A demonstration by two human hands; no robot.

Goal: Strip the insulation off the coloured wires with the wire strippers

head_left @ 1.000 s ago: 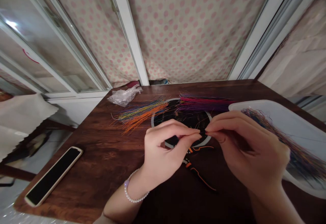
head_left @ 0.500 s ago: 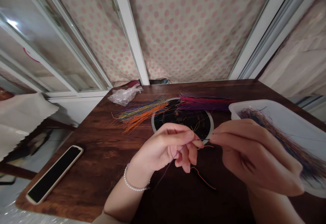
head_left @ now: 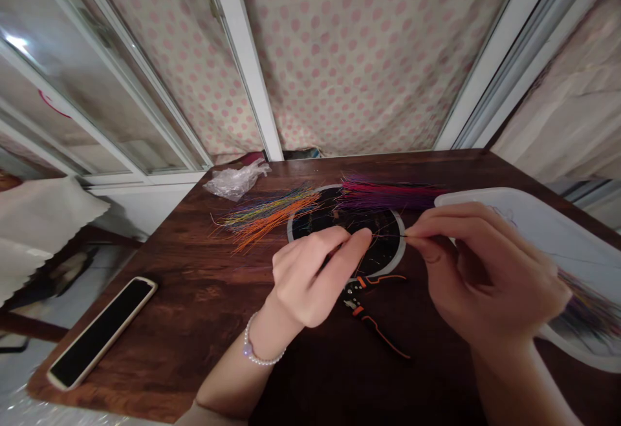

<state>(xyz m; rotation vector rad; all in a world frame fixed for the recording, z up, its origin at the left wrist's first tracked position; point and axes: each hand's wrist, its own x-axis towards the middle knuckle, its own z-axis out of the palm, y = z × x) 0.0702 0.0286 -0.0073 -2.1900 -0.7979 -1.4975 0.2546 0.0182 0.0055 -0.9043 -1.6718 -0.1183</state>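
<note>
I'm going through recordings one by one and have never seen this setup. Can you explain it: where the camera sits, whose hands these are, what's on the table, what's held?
There is no machine: a person works with two bare hands, filmed by one camera on their head, looking forward and down. The left hand and right hand pinch a thin strand stretched between them over a round black disc. On the wooden table lie an orange-mixed bundle, a purple bundle, orange-handled pliers, a phone, a clear plastic bag and a white tray holding more strands.
</note>
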